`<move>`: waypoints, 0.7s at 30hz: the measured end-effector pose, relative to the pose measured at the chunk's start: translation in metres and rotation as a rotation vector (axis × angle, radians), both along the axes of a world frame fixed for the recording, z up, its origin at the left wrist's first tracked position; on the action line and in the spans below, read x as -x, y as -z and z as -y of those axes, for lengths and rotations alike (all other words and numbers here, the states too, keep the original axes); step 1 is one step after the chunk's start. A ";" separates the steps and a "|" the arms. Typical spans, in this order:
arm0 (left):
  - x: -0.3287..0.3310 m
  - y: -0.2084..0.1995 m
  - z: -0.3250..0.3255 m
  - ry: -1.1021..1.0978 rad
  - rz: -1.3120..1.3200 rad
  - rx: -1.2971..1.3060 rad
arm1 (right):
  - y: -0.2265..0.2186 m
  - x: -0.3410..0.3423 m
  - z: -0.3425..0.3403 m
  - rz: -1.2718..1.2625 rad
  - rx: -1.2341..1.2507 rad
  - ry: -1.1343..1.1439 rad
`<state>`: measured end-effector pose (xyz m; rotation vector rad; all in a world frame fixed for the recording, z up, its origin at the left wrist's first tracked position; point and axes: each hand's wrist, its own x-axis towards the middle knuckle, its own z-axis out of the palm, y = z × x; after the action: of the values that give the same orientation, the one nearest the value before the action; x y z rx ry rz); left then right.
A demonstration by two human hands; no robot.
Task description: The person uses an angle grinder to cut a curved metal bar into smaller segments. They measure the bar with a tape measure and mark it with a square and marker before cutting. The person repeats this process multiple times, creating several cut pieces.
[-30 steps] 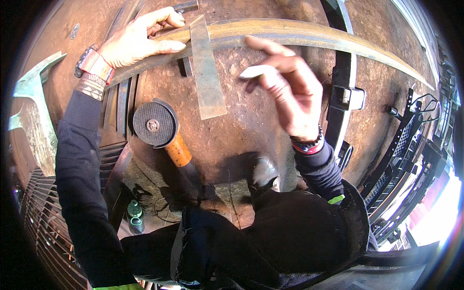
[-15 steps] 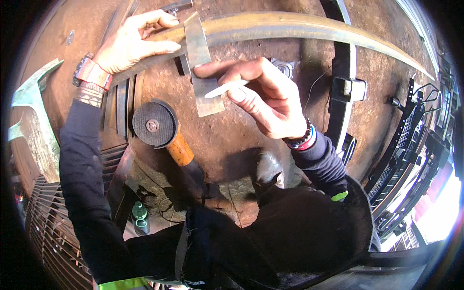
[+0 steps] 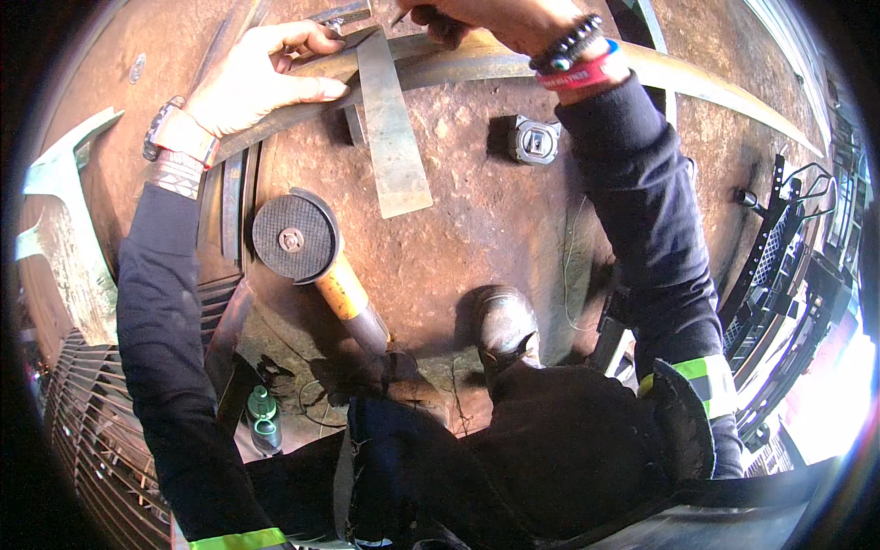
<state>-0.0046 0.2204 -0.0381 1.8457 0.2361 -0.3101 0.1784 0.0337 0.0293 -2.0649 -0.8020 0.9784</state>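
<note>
A long curved metal bar (image 3: 449, 66) with a brownish, worn surface spans the top of the view. My left hand (image 3: 240, 84) is closed on its left part, thumb on the near side and fingers on the far side. Just beside those fingertips, a flat metal strip (image 3: 392, 137) lies across the bar, its lower end pointing toward me. My right hand (image 3: 509, 20) is at the top edge, beyond the bar, fingers bent around a pointed marking stick (image 3: 399, 16). Only its tip shows near the strip's far end; the rest is hidden by the hand.
An angle grinder (image 3: 341, 286) with an orange body stands below the strip. A tape measure (image 3: 535, 143) lies under the bar, near my right forearm. My boot (image 3: 506, 325) is on the rusty floor. A green-topped bottle (image 3: 263, 414) and a slatted metal grate (image 3: 101, 422) are at lower left.
My right hand has moved up and away from the strip's lower part to its far end, taking the white marking stick along. The tape measure is uncovered. My left hand stays on the bar.
</note>
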 end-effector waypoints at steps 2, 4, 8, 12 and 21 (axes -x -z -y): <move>0.001 -0.002 -0.001 -0.001 -0.014 0.005 | 0.039 -0.022 -0.011 0.778 -0.229 -0.574; -0.013 -0.001 0.006 0.007 -0.005 0.059 | 0.051 -0.034 -0.003 1.146 -0.241 -0.814; -0.006 -0.005 0.004 0.001 -0.053 0.044 | 0.071 -0.027 -0.016 1.141 -0.320 -0.750; -0.004 -0.001 0.002 0.016 0.029 -0.004 | 0.046 -0.014 -0.014 1.151 -0.233 -0.835; -0.002 -0.007 0.011 0.008 0.122 -0.001 | -0.067 0.028 0.064 0.141 0.086 -0.680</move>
<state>-0.0030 0.2090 -0.0311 1.8594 0.1448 -0.2018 0.1509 -0.0300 0.0962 -1.9749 -1.6240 1.2373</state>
